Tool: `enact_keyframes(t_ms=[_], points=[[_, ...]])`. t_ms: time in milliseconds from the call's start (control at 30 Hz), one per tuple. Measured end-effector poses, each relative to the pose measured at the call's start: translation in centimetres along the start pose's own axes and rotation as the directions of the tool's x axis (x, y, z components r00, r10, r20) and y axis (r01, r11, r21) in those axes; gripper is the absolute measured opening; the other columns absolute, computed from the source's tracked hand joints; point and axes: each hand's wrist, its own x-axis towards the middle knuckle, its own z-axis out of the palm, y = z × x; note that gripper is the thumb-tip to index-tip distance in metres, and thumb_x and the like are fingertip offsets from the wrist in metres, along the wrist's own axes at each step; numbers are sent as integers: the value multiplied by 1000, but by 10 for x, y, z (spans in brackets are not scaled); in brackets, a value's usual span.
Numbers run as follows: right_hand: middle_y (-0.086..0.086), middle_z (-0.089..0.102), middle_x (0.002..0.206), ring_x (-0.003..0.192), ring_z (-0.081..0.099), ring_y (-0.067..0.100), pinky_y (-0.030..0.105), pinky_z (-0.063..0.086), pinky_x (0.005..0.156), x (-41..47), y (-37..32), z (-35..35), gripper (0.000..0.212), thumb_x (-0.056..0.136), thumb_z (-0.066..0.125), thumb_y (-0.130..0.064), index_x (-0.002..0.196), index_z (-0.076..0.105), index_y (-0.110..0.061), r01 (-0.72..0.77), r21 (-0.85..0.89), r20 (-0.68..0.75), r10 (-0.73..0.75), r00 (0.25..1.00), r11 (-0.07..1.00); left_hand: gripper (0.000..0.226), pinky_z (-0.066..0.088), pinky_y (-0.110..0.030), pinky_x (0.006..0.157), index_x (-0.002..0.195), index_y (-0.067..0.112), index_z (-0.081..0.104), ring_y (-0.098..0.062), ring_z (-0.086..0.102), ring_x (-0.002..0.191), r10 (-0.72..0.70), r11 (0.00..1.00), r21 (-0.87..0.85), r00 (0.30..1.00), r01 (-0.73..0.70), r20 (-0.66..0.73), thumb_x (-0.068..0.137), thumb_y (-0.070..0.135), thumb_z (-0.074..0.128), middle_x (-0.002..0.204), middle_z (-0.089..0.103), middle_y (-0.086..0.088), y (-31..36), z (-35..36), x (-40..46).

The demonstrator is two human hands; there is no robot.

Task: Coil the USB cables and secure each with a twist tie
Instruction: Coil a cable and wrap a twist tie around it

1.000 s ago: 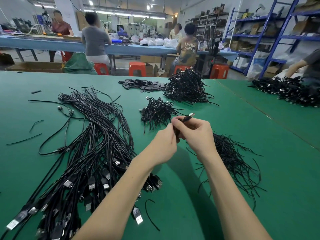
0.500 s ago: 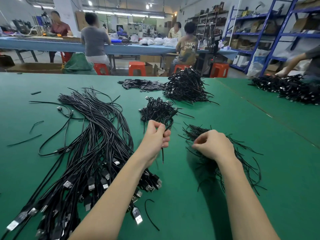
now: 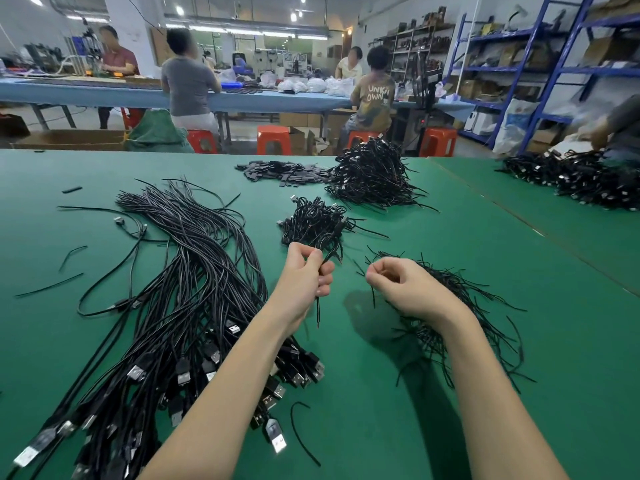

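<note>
While my left hand (image 3: 306, 277) grips a coiled USB cable (image 3: 327, 251) above the green table (image 3: 485, 271), my right hand (image 3: 403, 285) pinches one twist tie (image 3: 373, 296) just over the tie pile (image 3: 460, 306); next I'd wrap it round the coil, I judge

Big workshop w/ white walls, fluorescent strip lights (image 3: 242, 29) overhead. Green-topped worktable (image 3: 398, 427) fills foreground; a seam splits off its right section. Behind it a long blue-covered bench (image 3: 104, 93) w/ four people sitting or standing at it, orange plastic stools (image 3: 273, 140) alongside, cardboard boxes (image 3: 69, 140) on grey floor. Blue metal shelving (image 3: 540, 64) at right holds boxes & bags; darker shelf unit (image 3: 415, 43) stands at the back wall.
</note>
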Motion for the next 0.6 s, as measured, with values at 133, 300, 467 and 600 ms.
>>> enact_keyframes(t_ms=[133, 300, 467, 600], points=[[-7, 66, 70, 61, 56, 7, 21, 48, 64, -4, -18, 3, 7, 99, 65, -16, 94, 70, -14, 92, 417, -52, -78, 996, 904, 14, 28, -16, 44, 94, 17, 32, -4, 34, 49, 19, 997, 73, 1000, -18, -13, 108, 15, 34, 70, 45, 3, -2, -1, 1], [1, 69, 73, 65, 64, 12, 24, 58, 67, -5, -32, 13, 8, 95, 67, -1, 97, 73, -6, 115, 623, -37, -118, 992, 774, 15, 32, -15, 44, 93, 18, 34, -2, 39, 48, 52, 983, 179, 998, -47, -22, 108, 19, 36, 72, 47, 1, -7, 1, 1], [-7, 75, 73, 63, 67, 9, 24, 55, 69, 2, -34, 32, 12, 86, 78, -11, 87, 72, -21, 267, 277, -332, -169, 928, 923, 17, 32, -16, 44, 90, 18, 33, -1, 38, 47, 89, 970, 224, 996, -90, 19, 107, 15, 37, 70, 47, 2, -6, 7, -1], [-17, 73, 72, 70, 69, -1, 8, 47, 66, 5, -32, 42, 18, 82, 81, -13, 81, 69, -27, 359, 113, -454, -273, 848, 926, 17, 30, -15, 42, 90, 18, 32, -1, 36, 44, 83, 963, 257, 996, -86, 25, 106, 14, 36, 68, 45, 3, -2, 8, 0]])
